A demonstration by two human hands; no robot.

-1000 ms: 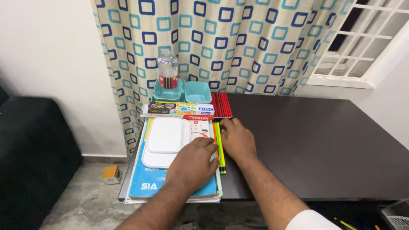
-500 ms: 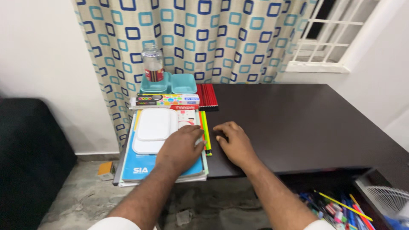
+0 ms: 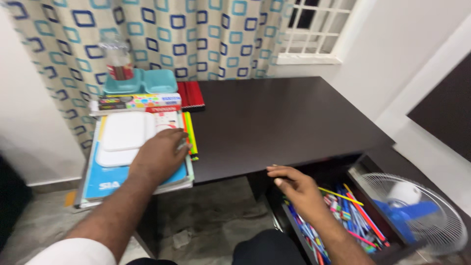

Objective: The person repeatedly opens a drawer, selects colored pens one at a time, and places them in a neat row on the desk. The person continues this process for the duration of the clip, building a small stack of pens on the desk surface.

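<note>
The left hand lies flat, fingers spread, on the books at the bench edge, while the right hand (fingers loosely open, holding nothing) hovers over the pens in a drawer below.

Dark brown table with stacked books, red notebook, teal tray at its left end

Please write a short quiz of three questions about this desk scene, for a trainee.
1. True or false: the left hand rests flat on the stack of books.
2. Where is the right hand? A. on the dark desk B. below the desk edge, above the drawer of pens C. on the fan
3. What colour is the tray near the curtain?

Key: 1 true; 2 B; 3 teal.
</note>
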